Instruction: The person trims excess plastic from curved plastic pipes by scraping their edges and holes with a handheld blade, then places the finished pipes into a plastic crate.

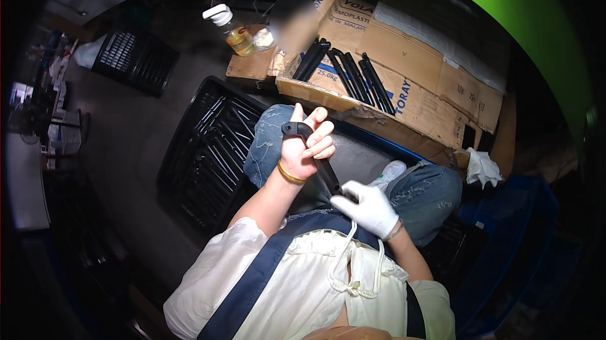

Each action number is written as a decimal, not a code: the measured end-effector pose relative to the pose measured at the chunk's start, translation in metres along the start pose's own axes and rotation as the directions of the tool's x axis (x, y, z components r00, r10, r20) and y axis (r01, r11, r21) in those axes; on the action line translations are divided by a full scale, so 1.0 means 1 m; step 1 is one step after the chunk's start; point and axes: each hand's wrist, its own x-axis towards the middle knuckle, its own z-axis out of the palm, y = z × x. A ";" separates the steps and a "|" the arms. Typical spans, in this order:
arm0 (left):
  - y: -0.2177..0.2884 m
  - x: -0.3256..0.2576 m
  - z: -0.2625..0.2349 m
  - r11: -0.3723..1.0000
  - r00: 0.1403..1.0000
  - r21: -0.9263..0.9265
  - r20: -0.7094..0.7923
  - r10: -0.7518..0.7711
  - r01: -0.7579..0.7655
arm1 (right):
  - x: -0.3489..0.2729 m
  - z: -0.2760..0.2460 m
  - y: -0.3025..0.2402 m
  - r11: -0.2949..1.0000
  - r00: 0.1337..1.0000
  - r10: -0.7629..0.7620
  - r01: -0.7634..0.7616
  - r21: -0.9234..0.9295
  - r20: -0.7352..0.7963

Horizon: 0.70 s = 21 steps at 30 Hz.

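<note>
A long black plastic rod-shaped part [319, 162] is held between both hands over my lap. My left hand [306, 146], bare with a gold bracelet, grips its upper end, where the part has a rounded hooked tip. My right hand [368, 207], in a white glove, closes around its lower end. Several similar black parts [353, 74] lie on a flattened brown cardboard box [416, 69] in front of my knees.
A black slatted crate [208, 151] full of more black parts sits at my left. A spray bottle of yellow liquid [235, 32] stands on cardboard beyond it. Another black crate [129, 59] is at far left, a white cloth [483, 168] at right, a blue bin [505, 245] beside my right leg.
</note>
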 end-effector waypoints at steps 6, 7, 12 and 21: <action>-0.001 0.003 -0.013 0.996 0.998 -0.063 0.031 -0.054 0.056 | -0.017 0.008 0.000 0.995 0.990 0.101 -0.102 0.000 0.099; -0.002 0.004 -0.014 0.996 0.999 -0.077 -0.001 -0.049 0.049 | -0.018 0.007 -0.001 0.995 0.992 0.098 -0.098 -0.010 0.081; -0.033 0.015 -0.006 0.994 0.945 0.113 -0.324 0.049 -0.013 | -0.023 0.008 0.008 0.993 0.991 0.070 -0.058 0.101 -0.117; -0.069 0.000 0.008 0.666 0.997 0.742 -0.069 -0.037 0.076 | -0.029 -0.010 0.015 0.984 0.943 0.154 -0.117 0.137 -0.295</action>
